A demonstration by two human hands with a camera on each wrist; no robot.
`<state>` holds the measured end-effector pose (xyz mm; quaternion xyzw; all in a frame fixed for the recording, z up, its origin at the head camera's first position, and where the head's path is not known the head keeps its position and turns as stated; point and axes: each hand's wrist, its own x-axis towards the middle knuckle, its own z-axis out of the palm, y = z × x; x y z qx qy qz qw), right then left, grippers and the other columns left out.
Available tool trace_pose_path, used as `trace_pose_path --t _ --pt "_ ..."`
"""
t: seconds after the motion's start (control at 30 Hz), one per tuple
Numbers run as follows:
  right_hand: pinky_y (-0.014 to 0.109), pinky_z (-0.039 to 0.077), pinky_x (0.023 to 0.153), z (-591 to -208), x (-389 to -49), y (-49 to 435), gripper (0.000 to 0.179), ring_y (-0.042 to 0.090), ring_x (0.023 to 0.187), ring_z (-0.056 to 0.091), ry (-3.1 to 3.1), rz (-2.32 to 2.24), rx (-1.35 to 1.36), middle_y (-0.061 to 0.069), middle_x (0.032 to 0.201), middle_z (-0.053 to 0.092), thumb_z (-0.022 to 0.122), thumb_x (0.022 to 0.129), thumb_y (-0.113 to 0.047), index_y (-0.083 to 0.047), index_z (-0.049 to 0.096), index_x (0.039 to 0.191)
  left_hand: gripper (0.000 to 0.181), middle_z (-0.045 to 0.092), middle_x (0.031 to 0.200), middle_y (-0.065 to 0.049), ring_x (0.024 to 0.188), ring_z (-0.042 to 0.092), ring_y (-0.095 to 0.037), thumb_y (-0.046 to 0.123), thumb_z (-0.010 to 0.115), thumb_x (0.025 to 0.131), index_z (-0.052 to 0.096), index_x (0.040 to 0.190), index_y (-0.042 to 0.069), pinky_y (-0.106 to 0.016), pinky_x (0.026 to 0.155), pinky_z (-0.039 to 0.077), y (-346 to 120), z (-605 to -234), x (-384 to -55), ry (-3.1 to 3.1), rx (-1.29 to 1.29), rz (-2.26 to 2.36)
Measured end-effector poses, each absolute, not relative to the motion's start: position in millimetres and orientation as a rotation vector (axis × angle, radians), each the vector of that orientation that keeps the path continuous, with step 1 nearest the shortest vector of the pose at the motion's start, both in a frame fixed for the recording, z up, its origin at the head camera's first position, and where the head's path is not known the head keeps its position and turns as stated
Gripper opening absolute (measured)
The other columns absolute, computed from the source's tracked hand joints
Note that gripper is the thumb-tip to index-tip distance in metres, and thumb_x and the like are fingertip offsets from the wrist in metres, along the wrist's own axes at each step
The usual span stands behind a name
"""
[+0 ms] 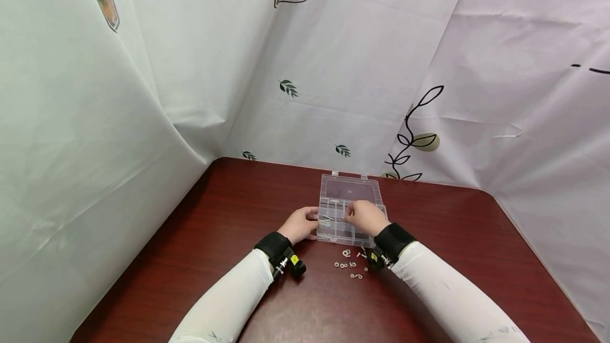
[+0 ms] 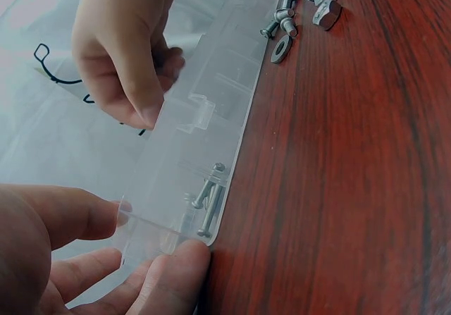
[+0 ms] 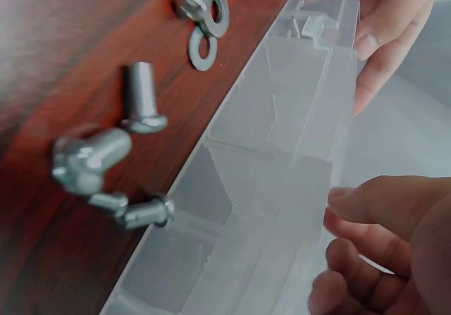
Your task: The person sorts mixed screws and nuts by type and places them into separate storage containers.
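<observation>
A clear plastic compartment box [image 1: 333, 234] lies on the table with its lid [image 1: 350, 189] folded back. My left hand [image 1: 300, 224] grips its left end; the left wrist view has the thumb on the rim and fingers round the corner. Several long screws [image 2: 210, 195] lie inside near that corner. My right hand [image 1: 366, 217] is over the middle compartments, fingers curled down and thumb [image 3: 380, 199] near the index finger. Whether its fingertips pinch something I cannot tell. In front of the box are loose short bolts [image 3: 144, 100], flat washers [image 3: 203, 51] and nuts [image 2: 326, 13].
The dark red wooden table [image 1: 257, 184] meets a white printed cloth [image 1: 200, 68] at its back and sides. Black straps with small cameras [image 1: 296, 264] circle both wrists. The loose hardware lies close to the box's front wall, left of the right wrist's camera [image 1: 376, 258].
</observation>
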<state>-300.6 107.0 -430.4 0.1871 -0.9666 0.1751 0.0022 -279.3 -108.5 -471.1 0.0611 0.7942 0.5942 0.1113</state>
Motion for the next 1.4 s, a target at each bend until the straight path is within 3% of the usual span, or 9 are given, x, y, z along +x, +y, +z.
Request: trace_pose_path --t 0.27,0.47,0.8,1.03,1.4 --pt "0.029 0.039 0.056 -428.6 -275.9 118.7 0.014 0.012 0.06 0.044 -2.917 0.542 0.705 -0.006 0.067 0.051 0.07 0.09 -0.016 -0.017 0.063 0.078 0.049 0.058 0.128 -0.021 0.095 0.067 -0.025 0.004 0.061 0.096 0.048 0.143 -0.001 -0.034 0.066 0.061 -108.7 -470.5 -278.6 2.342 0.179 1.735" --pt "0.027 0.041 0.056 -432.6 -251.5 128.6 0.018 0.008 0.061 0.044 -2.889 0.423 0.809 -0.011 0.066 0.049 0.071 0.087 -0.017 -0.022 0.062 0.073 0.049 0.057 0.129 -0.02 0.098 0.066 -0.024 0.006 0.061 0.097 0.048 0.143 0.001 -0.033 0.066 0.061 -110.4 -471.1 -278.2 2.331 0.168 1.733" --pt "0.022 0.039 0.053 -435.5 -215.8 136.7 0.023 0.0 0.058 0.042 -2.926 0.357 1.159 -0.017 0.065 0.046 0.075 0.084 -0.019 -0.027 0.058 0.07 0.049 0.058 0.128 -0.02 0.097 0.066 -0.024 0.003 0.061 0.096 0.048 0.143 0.0 -0.032 0.065 0.061 -109.9 -475.0 -280.4 2.33 0.16 1.745" --pt "0.02 0.037 0.054 -439.6 -208.7 135.6 0.024 0.001 0.061 0.04 -2.914 0.282 1.314 -0.014 0.068 0.045 0.079 0.08 -0.02 -0.024 0.057 0.07 0.049 0.058 0.127 -0.02 0.095 0.066 -0.024 0.002 0.061 0.095 0.049 0.143 0.0 -0.033 0.064 0.061 -108.8 -476.8 -282.2 2.338 0.161 1.748" --pt "0.019 0.036 0.054 -442.4 -207.3 137.0 0.024 0.0 0.061 0.04 -2.915 0.312 1.342 -0.014 0.069 0.045 0.077 0.081 -0.016 -0.024 0.056 0.071 0.049 0.057 0.128 -0.021 0.097 0.066 -0.025 0.002 0.06 0.096 0.048 0.143 0.0 -0.033 0.065 0.061 -107.0 -473.2 -280.2 2.332 0.164 1.742"
